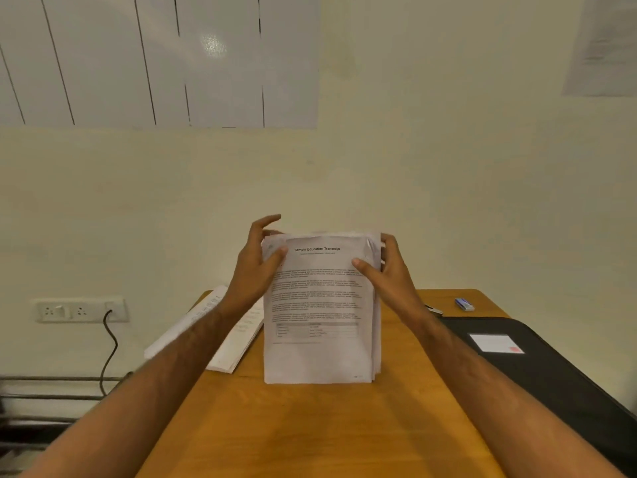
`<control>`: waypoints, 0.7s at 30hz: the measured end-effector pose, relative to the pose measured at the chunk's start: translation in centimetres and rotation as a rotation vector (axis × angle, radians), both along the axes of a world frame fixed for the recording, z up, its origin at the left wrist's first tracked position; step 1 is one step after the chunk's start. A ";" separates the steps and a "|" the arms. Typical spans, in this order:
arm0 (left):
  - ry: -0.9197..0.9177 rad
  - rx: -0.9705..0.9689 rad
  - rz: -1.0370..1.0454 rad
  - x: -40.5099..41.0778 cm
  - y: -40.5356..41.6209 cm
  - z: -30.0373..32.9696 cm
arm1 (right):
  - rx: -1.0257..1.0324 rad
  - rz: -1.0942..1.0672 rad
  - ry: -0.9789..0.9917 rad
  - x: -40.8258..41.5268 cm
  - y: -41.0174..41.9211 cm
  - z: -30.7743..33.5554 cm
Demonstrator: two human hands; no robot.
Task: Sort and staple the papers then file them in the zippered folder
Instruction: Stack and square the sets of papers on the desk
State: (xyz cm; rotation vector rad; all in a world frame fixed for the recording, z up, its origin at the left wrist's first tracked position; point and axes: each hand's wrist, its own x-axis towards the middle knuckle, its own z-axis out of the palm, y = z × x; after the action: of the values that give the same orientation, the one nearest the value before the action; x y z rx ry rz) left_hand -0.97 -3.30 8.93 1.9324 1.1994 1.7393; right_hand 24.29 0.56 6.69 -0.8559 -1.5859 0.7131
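Orange-brown wooden table (310,429), upright paper stack (320,357), second paper pile (234,343), black zippered folder (551,370), blue-white eraser (464,304)

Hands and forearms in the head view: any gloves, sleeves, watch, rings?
None visible. The left hand and right hand are bare, no gloves, and no rings show. Both forearms are bare to the bottom frame edge: no sleeves, watch, bands or markings. Anything worn above that is out of view.

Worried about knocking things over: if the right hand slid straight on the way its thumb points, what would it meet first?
The right hand points leftward across the paper stack; past it, probably the left hand gripping the opposite edge.
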 end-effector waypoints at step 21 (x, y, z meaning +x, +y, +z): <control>0.158 -0.097 0.086 -0.4 2.2 1.9 | 0.044 -0.080 -0.582 1.9 0.7 5.7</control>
State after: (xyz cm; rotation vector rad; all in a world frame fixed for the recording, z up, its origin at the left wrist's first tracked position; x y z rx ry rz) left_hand -1.40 -1.11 10.86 2.0194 1.4140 1.5609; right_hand 26.15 1.27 12.43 -1.1549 -2.0543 0.3824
